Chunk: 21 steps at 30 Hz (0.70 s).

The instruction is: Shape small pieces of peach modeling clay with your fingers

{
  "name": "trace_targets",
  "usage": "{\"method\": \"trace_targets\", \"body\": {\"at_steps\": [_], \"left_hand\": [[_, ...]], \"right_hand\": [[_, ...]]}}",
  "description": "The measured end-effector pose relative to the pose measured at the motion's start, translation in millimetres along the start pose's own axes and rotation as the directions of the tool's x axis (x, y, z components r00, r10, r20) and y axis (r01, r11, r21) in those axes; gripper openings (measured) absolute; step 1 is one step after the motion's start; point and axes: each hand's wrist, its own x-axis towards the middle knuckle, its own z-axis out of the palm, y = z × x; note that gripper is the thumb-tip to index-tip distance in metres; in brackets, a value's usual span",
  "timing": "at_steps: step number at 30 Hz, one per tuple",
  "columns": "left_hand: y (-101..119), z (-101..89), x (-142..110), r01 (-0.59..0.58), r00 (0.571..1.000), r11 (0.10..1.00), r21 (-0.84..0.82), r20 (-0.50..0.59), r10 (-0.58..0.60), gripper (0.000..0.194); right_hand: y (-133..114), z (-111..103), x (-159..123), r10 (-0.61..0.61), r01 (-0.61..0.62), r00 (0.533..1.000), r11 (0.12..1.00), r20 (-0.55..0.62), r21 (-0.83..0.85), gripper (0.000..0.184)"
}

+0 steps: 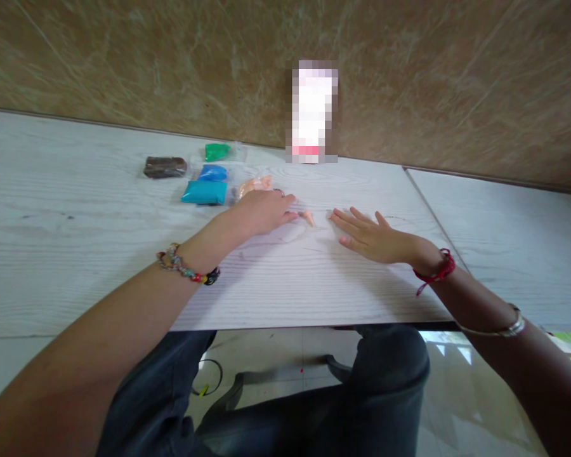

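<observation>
Right hand, spread open, and left hand, whose grip I cannot tell, flank the peach piece on the surface; a careless press of mine could flatten it.

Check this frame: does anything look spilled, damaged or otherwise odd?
The bright object by the wall is odd: it is blocked out by pixels, hiding its details. A small peach piece lies unwrapped between the left hand and right hand, but nothing looks plainly spilled or damaged.
</observation>
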Motion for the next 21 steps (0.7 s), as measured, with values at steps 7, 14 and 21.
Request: {"method": "trace_targets", "body": {"at_steps": [7, 14, 21], "left_hand": [[1, -1.4, -3, -0.003, 1.000, 1.000, 0.017, -0.003, 0.003, 0.045], [3, -1.6, -3, -0.003, 1.000, 0.999, 0.039, -0.018, 0.004, 0.045], [2, -0.4, -1, -0.001, 1.000, 0.998, 0.058, -0.022, 0.002, 0.043]], "right_hand": [[3, 5, 37, 0.012, -0.018, 0.984, 0.999, -0.178, -0.029, 0.060], [4, 13, -6, -0.082, 0.082, 0.992, 0.997, -0.097, -0.006, 0.060], [-1, 1, 40, 0.052, -0.056, 0.989, 0.998, -0.138, -0.025, 0.060]]}}
